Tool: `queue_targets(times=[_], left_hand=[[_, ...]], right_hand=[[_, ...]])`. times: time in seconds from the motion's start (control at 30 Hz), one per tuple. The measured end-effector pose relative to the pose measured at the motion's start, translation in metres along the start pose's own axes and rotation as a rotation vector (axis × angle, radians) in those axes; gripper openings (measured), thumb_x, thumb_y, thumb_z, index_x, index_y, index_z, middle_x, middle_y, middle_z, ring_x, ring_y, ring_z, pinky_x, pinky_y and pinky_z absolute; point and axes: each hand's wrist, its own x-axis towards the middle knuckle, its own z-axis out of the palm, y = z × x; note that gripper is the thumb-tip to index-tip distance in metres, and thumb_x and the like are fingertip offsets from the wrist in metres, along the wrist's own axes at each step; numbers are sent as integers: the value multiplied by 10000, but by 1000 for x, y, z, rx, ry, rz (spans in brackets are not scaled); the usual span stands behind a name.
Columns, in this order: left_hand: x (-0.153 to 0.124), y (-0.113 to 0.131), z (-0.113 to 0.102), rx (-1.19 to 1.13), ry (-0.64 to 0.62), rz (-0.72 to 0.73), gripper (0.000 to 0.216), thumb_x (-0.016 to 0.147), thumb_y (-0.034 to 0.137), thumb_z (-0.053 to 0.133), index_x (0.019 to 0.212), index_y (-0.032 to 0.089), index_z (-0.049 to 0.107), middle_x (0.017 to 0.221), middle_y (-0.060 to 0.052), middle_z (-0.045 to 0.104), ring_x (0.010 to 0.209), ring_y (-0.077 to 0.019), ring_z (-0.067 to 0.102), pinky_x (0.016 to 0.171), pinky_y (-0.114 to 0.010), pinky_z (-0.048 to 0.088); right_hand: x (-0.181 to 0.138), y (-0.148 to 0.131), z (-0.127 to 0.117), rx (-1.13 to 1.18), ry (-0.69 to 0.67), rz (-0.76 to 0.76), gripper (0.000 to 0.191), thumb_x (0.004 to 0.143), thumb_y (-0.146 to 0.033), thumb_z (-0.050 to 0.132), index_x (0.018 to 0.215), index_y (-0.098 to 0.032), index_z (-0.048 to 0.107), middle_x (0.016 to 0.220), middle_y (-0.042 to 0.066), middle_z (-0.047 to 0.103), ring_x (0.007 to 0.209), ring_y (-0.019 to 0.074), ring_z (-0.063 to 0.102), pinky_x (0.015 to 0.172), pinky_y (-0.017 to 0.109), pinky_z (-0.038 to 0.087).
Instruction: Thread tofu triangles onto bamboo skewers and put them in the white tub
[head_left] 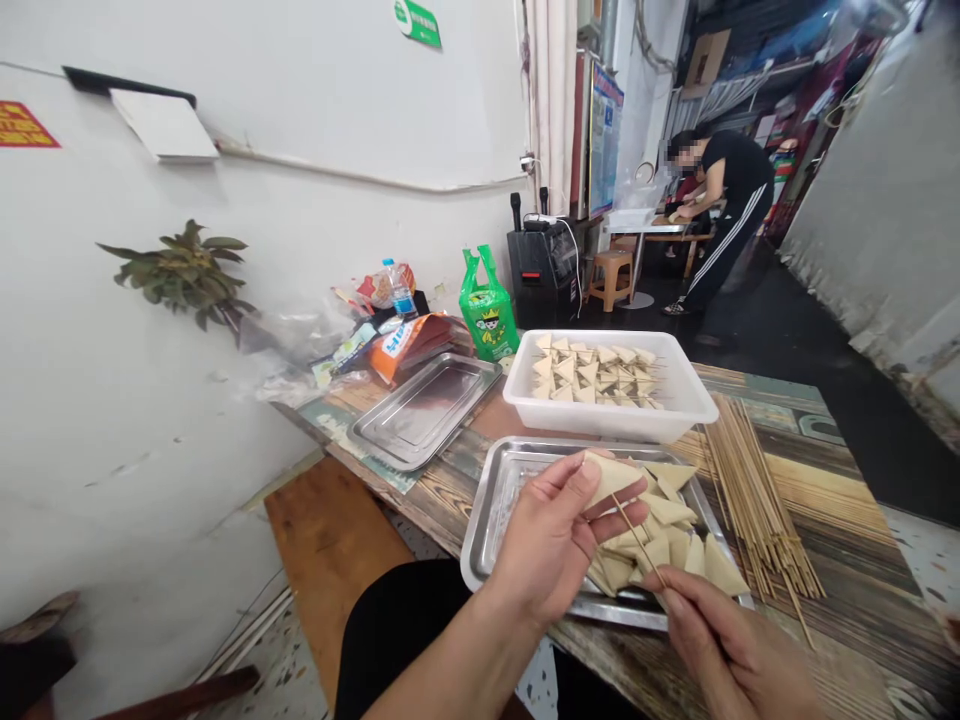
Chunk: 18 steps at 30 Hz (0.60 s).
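Between the thumb and fingers of my left hand [551,530] is a pale folded tofu-skin triangle [611,478]. My right hand [731,640] pinches a thin bamboo skewer [637,537], whose upper end meets the lower edge of that triangle; whether it has gone in I cannot tell. Both hands are over a metal tray [491,515] holding a heap of similar triangles [679,545] on its right side. Behind it, a white plastic tub [611,413] contains rows of skewered triangles [589,372]. A bundle of loose skewers [761,500] lies on the table to the right.
Left of the tub are a bare metal tray [427,410], a green plastic bag [487,315], an orange packet [412,345] and a water bottle [399,290]. A black speaker [544,265] stands behind the table. Farther back, a person [731,190] bends over another table.
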Motion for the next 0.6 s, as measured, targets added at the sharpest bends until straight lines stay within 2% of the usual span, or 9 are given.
queue_targets(times=[0.17, 0.37, 0.53, 0.6], left_hand=[[-5, 0, 6, 22, -30, 11, 159, 752, 252, 605, 825, 114, 633, 928, -101, 644, 935, -254, 608, 828, -388, 470], [-7, -5, 6, 34, -8, 2, 174, 738, 266, 621, 829, 120, 648, 875, -94, 651, 935, -265, 607, 813, -398, 477], [-8, -16, 9, 21, 0, -65, 162, 721, 241, 638, 803, 103, 652, 855, -92, 657, 868, -238, 630, 771, -345, 504], [-8, -16, 14, 14, 39, -97, 142, 702, 224, 657, 758, 94, 645, 813, -97, 666, 810, -220, 644, 745, -320, 515]], right_hand=[[2, -3, -1, 26, -7, 46, 190, 857, -220, 430, 1022, -260, 515, 698, -22, 672, 483, 102, 611, 485, 169, 477], [0, -4, -2, -13, -55, 59, 186, 861, -213, 419, 1016, -214, 523, 588, -14, 624, 461, 113, 599, 425, 166, 453], [8, -9, 1, 44, -18, 103, 181, 864, -222, 421, 978, -178, 555, 656, 14, 661, 479, 102, 607, 445, 158, 471], [16, -11, -1, 53, 14, 90, 204, 869, -251, 405, 920, -176, 588, 577, 3, 634, 458, 107, 598, 445, 164, 475]])
